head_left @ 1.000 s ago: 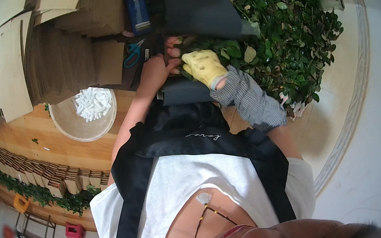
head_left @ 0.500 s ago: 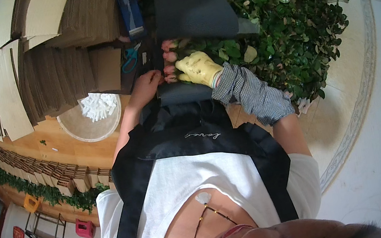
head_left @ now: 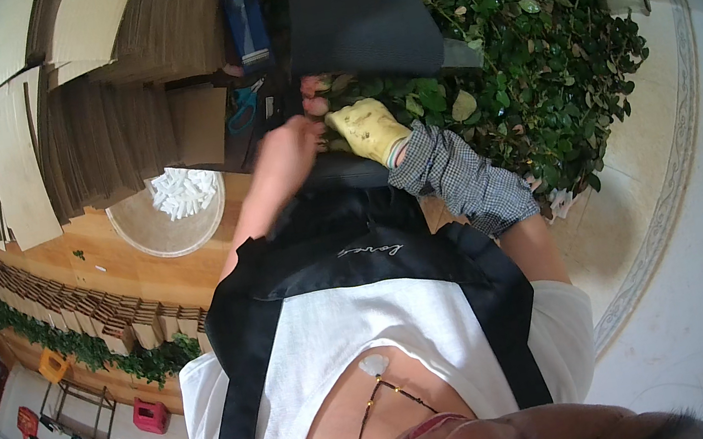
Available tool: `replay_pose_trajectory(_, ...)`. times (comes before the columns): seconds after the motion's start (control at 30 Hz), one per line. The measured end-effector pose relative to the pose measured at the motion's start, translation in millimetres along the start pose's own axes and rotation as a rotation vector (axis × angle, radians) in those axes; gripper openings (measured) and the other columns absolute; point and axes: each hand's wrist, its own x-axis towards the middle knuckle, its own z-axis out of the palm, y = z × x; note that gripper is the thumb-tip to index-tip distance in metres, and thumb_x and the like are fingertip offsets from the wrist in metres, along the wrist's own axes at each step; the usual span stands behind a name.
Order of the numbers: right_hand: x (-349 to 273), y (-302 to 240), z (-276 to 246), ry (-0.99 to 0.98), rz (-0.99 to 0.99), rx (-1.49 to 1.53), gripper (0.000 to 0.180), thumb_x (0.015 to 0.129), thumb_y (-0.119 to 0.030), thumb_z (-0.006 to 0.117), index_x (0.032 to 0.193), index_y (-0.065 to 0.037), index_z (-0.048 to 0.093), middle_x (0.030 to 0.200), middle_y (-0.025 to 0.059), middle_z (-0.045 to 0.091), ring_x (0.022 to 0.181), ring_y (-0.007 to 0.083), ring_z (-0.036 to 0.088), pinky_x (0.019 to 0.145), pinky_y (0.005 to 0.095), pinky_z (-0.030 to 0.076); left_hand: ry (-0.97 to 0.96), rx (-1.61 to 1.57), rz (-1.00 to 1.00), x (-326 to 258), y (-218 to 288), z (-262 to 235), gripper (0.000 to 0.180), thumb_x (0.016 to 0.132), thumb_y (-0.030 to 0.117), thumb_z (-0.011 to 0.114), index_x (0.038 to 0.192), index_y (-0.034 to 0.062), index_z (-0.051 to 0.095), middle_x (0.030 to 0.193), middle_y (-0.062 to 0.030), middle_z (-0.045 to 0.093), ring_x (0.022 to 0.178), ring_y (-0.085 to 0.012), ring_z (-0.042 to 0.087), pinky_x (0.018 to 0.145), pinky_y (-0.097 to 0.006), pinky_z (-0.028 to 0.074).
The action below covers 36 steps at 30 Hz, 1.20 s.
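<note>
Pink roses (head_left: pixel 315 105) lie on a dark work surface in front of me, their heads to the left and leafy stems running right. My right hand (head_left: pixel 369 130), in a stained yellow glove and a checked sleeve cover, is closed on the rose stems just behind the heads. My bare left hand (head_left: pixel 290 155) reaches over the lower rose heads and mostly covers them. Motion smears its fingers, so their grip is unclear. Beyond the roses sits a dark grey padded board (head_left: pixel 363 20).
A large heap of leafy rose stems (head_left: pixel 528 50) fills the right. Stacked cardboard (head_left: pixel 110 139) stands left, with blue scissors (head_left: pixel 244 107) and a blue tape dispenser (head_left: pixel 247 28) beside it. A round tray (head_left: pixel 151 230) bears small white pieces (head_left: pixel 182 192).
My left hand has moved right and slightly towards me, now covering the lower rose heads. My gloved right hand has stayed nearly in place.
</note>
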Motion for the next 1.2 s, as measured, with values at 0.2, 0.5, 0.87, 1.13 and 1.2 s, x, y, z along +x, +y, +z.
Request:
replay_pose_trajectory(0.2, -8, 10, -29, 0.028, -0.010, 0.283, 0.014, 0.086, -0.019, 0.060, 0.095, -0.008, 0.063, 0.086, 0.0136, 0.067, 0.084, 0.0334, 0.065, 0.074, 0.0425, 0.052, 0.035, 0.721, 0.142, 2, 10, 81, 0.021, 0.083, 0.014, 0.054, 0.079, -0.0040, 0.064, 0.079, -0.0176, 0.066, 0.073, -0.0306, 0.068, 0.062, -0.039, 0.056)
replay_pose_trajectory(0.5, 3, 21, -12, 0.140, -0.045, 0.288, 0.018, 0.085, -0.024, 0.057, 0.093, -0.009, 0.063, 0.086, 0.0157, 0.068, 0.080, 0.0342, 0.066, 0.069, 0.0446, 0.051, 0.313, 0.878, 0.217, -1, 24, 93, 0.029, 0.082, 0.020, 0.052, 0.088, -0.0051, 0.066, 0.106, -0.0261, 0.055, 0.091, -0.0342, 0.058, 0.069, -0.037, 0.055)
replay_pose_trajectory(0.87, 15, 11, -38, 0.123, 0.076, 0.159, 0.024, 0.088, -0.028, 0.059, 0.102, -0.011, 0.067, 0.080, 0.0144, 0.067, 0.075, 0.0340, 0.065, 0.066, 0.0436, 0.052, 0.105, 0.611, -0.032, 6, 24, 96, 0.034, 0.079, 0.020, 0.057, 0.095, -0.0092, 0.063, 0.104, -0.0277, 0.056, 0.092, -0.0363, 0.060, 0.074, -0.038, 0.055)
replay_pose_trajectory(1.13, 2, 4, -47, 0.219, 0.122, 0.211, 0.024, 0.091, -0.026, 0.060, 0.106, -0.009, 0.068, 0.094, 0.0146, 0.070, 0.086, 0.0335, 0.066, 0.074, 0.0395, 0.052, 0.141, 0.641, 0.066, 14, 18, 99, 0.041, 0.081, 0.021, 0.055, 0.101, -0.0141, 0.063, 0.118, -0.0335, 0.051, 0.107, -0.0406, 0.049, 0.086, -0.038, 0.049)
replay_pose_trajectory(1.2, 2, -3, -56, 0.248, 0.192, 0.339, 0.026, 0.091, -0.020, 0.059, 0.111, -0.005, 0.067, 0.104, 0.0167, 0.069, 0.093, 0.0330, 0.066, 0.082, 0.0383, 0.052, 0.081, 0.666, 0.065, 17, 12, 104, 0.043, 0.081, 0.022, 0.055, 0.102, -0.0158, 0.062, 0.122, -0.0341, 0.050, 0.105, -0.0408, 0.050, 0.087, -0.039, 0.048)
